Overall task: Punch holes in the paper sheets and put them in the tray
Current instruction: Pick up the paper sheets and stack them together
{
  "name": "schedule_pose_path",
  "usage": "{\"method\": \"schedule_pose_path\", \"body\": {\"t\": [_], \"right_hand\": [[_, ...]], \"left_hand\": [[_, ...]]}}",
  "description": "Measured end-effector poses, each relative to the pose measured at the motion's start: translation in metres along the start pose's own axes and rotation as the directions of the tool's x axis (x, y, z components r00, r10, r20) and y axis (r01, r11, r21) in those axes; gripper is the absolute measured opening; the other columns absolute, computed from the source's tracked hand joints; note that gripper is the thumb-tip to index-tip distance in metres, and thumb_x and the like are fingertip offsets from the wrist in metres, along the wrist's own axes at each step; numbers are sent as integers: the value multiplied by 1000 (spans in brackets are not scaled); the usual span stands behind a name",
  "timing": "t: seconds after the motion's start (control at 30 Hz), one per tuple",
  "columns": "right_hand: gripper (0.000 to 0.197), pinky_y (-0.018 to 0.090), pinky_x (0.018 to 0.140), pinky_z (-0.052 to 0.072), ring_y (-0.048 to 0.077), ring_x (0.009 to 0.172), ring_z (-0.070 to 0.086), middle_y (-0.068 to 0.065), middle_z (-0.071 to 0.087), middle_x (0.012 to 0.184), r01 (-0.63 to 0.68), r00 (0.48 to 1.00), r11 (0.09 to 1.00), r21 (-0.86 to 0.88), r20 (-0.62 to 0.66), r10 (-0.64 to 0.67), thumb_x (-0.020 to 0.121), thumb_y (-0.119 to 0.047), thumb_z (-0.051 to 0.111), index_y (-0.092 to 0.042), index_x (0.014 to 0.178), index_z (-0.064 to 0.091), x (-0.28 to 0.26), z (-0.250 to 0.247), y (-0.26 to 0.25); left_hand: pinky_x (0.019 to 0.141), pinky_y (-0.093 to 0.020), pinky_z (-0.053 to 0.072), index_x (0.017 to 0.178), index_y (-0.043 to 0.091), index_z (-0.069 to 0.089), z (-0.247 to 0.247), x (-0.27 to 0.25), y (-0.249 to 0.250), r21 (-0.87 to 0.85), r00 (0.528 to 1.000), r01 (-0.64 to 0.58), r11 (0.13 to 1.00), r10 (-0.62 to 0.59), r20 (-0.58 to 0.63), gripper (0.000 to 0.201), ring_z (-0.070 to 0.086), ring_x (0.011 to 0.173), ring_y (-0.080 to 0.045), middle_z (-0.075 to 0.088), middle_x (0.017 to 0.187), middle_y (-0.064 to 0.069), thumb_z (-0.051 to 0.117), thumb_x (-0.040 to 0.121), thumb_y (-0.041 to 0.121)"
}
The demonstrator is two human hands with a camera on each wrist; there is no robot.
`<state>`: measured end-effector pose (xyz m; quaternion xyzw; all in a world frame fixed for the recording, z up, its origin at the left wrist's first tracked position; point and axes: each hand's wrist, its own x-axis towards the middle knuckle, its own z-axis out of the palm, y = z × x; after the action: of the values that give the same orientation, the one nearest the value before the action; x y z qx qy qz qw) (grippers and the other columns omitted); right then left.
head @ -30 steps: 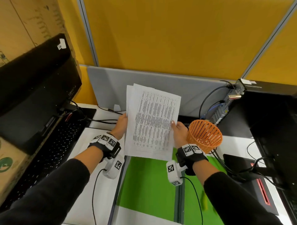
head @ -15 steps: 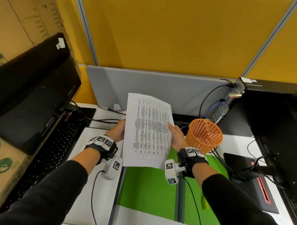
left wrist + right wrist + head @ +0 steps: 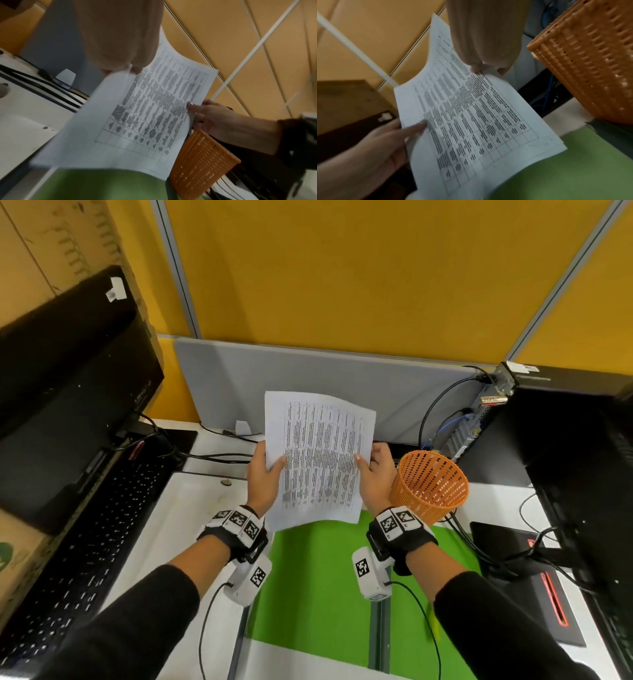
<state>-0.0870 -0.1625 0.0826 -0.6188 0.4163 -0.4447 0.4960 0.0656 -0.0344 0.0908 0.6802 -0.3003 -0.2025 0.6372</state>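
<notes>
A small stack of printed paper sheets [image 3: 317,460] with a dense table on top is held upright above the green mat [image 3: 308,587]. My left hand [image 3: 265,475] pinches its left edge, thumb on the front. My right hand [image 3: 375,474] pinches the right edge the same way. The sheets [image 3: 150,108] and the right hand [image 3: 205,116] show in the left wrist view; the sheets [image 3: 471,115] and the left hand [image 3: 388,140] show in the right wrist view. No hole punch or tray is in view.
An orange mesh basket [image 3: 430,486] stands just right of my right hand. A black keyboard [image 3: 85,529] and monitor [image 3: 61,392] are on the left, a computer tower [image 3: 565,440] with cables on the right. A grey divider [image 3: 308,385] runs behind.
The sheets have come lower and closer to me, and their edges are squared together. Both hands have shifted their hold to the side edges with thumbs in front.
</notes>
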Motion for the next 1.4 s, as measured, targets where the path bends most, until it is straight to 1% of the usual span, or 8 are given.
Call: {"method": "schedule_pose_path", "body": {"t": [0.13,0.37,0.57,0.77,0.9,1.03,1.2,1.4], "right_hand": [[11,20,74,55,17,92,66,5,66,98,137,990,990,-45,-11,-138,89,-5,55,-9,98,49,-13,0,1],[29,11,88,49,7,107,58,3,61,117,94,995,994,-54,33,-92,90,2,51,-8,117,46,-42,-4,35],[30,-5,81,40,12,109,56,6,60,119,104,994,984,-144,49,-98,91,6,46,-2,120,48,-38,-13,37],[33,9,86,36,14,110,52,14,59,122,3,997,969,-247,79,17,89,8,47,1,121,49,-45,-19,55],[24,19,86,39,18,102,54,14,62,111,-34,998,955,-295,47,50,91,5,46,2,114,52,-47,-27,59],[19,0,67,40,13,89,54,2,59,99,-34,997,963,-268,64,53,90,5,46,-1,105,56,-44,-37,54],[20,36,86,51,25,98,61,14,65,106,-124,985,957,-261,86,151,88,2,53,-5,106,57,-53,-50,75],[10,28,62,46,13,63,56,0,61,69,-190,968,898,-397,79,240,86,4,54,1,92,61,-88,-84,95]], "left_hand": [[92,-5,44,128,5,45,11,-9,-5,4,995,-100,995,99,4,32,56,102,19,58,116,7,46,97,-1],[82,1,44,134,2,38,20,-32,-42,30,999,-27,999,28,-23,36,57,94,23,58,116,1,43,98,1],[81,0,45,137,3,38,19,-29,-44,24,1000,0,1000,0,-1,38,57,96,19,57,118,3,41,100,2],[98,-21,45,136,-3,44,17,-42,-62,51,994,108,993,-110,27,41,55,111,-14,57,122,-3,50,95,-1],[95,-28,50,129,-4,52,12,-45,-70,65,988,126,990,-131,80,36,59,108,-18,61,116,-3,54,93,0],[95,-30,47,135,1,48,7,-44,-73,68,959,184,981,-194,205,41,58,112,-19,60,123,-6,53,94,3],[97,-28,42,138,1,42,14,-62,-80,44,927,273,961,-275,254,43,53,113,-17,55,124,-6,49,95,-1],[107,-44,40,139,-3,40,17,-82,-104,61,905,337,940,-341,256,46,52,122,-27,53,134,-15,50,94,-4]]}}
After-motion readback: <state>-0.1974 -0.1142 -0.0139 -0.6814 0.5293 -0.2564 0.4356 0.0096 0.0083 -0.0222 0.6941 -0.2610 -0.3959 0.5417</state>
